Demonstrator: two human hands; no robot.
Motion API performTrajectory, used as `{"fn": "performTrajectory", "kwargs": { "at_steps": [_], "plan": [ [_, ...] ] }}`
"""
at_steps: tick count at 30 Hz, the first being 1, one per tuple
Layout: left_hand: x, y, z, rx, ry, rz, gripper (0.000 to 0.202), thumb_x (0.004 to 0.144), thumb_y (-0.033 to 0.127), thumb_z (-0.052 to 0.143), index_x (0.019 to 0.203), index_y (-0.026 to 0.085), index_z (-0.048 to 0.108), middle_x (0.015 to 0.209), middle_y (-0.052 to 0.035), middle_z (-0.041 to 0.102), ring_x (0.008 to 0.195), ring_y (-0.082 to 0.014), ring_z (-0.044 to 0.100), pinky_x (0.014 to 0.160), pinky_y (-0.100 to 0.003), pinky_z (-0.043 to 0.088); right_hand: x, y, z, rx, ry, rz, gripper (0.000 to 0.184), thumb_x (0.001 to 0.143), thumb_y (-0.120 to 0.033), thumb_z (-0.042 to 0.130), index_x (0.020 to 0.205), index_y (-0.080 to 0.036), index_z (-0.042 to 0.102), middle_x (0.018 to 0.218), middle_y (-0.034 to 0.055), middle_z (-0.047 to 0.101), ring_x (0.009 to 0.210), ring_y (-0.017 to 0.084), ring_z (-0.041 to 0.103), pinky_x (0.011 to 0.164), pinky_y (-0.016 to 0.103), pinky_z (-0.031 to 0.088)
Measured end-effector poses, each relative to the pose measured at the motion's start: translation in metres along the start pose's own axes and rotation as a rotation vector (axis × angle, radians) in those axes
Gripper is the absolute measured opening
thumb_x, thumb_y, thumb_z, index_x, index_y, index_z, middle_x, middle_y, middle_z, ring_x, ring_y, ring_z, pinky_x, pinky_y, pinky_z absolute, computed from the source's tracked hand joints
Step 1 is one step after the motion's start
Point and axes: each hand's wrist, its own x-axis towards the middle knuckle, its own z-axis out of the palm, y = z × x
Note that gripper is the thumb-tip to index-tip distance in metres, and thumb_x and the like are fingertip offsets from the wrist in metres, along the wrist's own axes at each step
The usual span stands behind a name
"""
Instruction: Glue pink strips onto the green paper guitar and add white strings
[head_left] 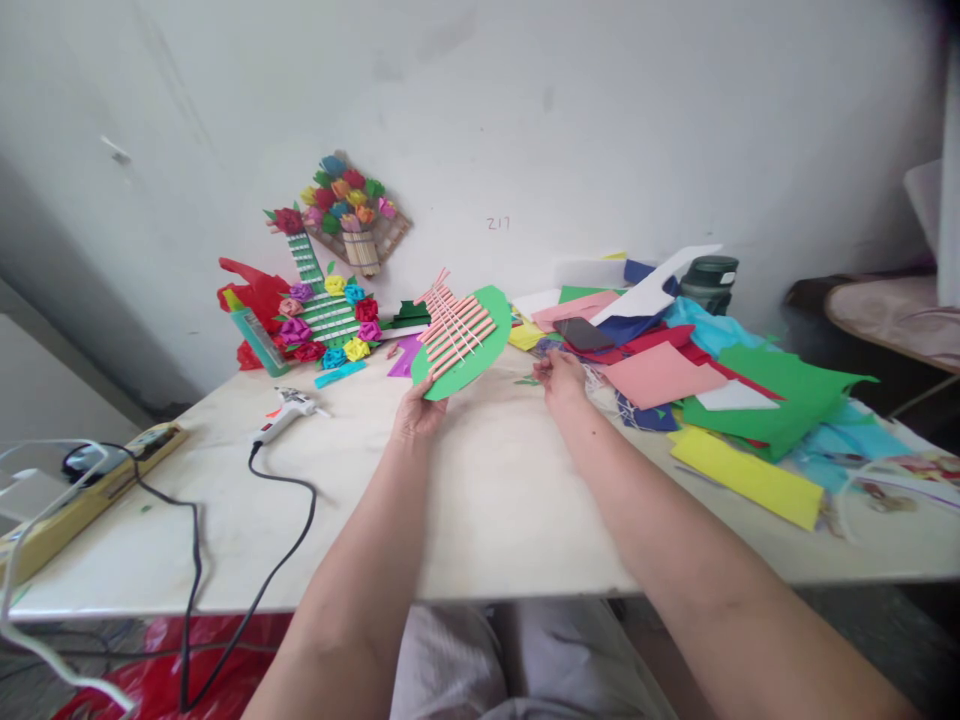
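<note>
Raised above the table, a green oval paper craft (486,355) carries a row of pink rolled-paper sticks (457,330) laced together with white string. My left hand (420,408) grips its lower edge, closed. My right hand (561,378) is apart from the craft, beside the pile of coloured paper. Its fingers are curled together; whatever is between them, if anything, is too small to name. Small green scraps (527,381) lie on the table close to those fingertips, and a dark phone (585,335) rests on the pile just beyond.
At left lie a glue gun (289,410) with a black cord and a power strip (97,495). A flower-decorated panel (330,310) and a glue bottle (259,340) stand at the back. A yellow folded paper (750,475) and a dark green flask (709,283) are at right.
</note>
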Motion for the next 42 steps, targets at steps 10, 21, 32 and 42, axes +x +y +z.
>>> {"fn": "performTrajectory", "kwargs": {
  "at_steps": [10, 21, 32, 42],
  "plan": [
    [0.002, 0.002, -0.002, -0.009, 0.041, 0.012, 0.044, 0.077, -0.001, 0.044, 0.118, 0.01, 0.051, 0.092, -0.0085, 0.068, 0.081, -0.0146, 0.065, 0.073, -0.02, 0.053, 0.006, -0.004, -0.009, 0.037, -0.014, -0.063, 0.016, 0.078, -0.029, 0.052, 0.07, -0.02, 0.042, 0.044, -0.0108, 0.042, 0.034, 0.004, 0.043, 0.033, 0.015, 0.035],
    [0.007, 0.005, -0.006, -0.068, 0.049, 0.047, 0.04, 0.079, 0.0, 0.041, 0.115, 0.01, 0.053, 0.088, -0.0084, 0.069, 0.08, -0.0147, 0.065, 0.074, -0.023, 0.053, 0.017, -0.011, -0.015, 0.084, 0.016, -0.073, 0.013, 0.08, -0.029, 0.048, 0.072, -0.019, 0.044, 0.044, -0.01, 0.042, 0.034, 0.005, 0.043, 0.033, 0.015, 0.034],
    [0.006, 0.002, -0.007, 0.002, 0.025, 0.051, 0.044, 0.075, -0.002, 0.046, 0.115, 0.014, 0.052, 0.09, -0.0056, 0.069, 0.08, -0.0157, 0.065, 0.081, -0.029, 0.051, 0.0, -0.009, -0.01, -0.283, -0.316, -0.009, 0.014, 0.068, -0.028, 0.061, 0.069, -0.015, 0.056, 0.037, -0.011, 0.028, 0.03, 0.001, 0.019, 0.03, 0.015, 0.008],
    [0.007, 0.001, -0.008, 0.027, 0.032, 0.043, 0.045, 0.073, -0.001, 0.051, 0.113, 0.019, 0.053, 0.096, -0.0052, 0.067, 0.088, -0.0184, 0.063, 0.082, -0.032, 0.051, 0.003, -0.003, -0.017, -0.543, -0.641, 0.14, 0.022, 0.066, -0.032, 0.065, 0.074, -0.013, 0.058, 0.041, -0.0092, 0.029, 0.033, 0.002, 0.022, 0.034, 0.018, 0.01]
  ]
}}
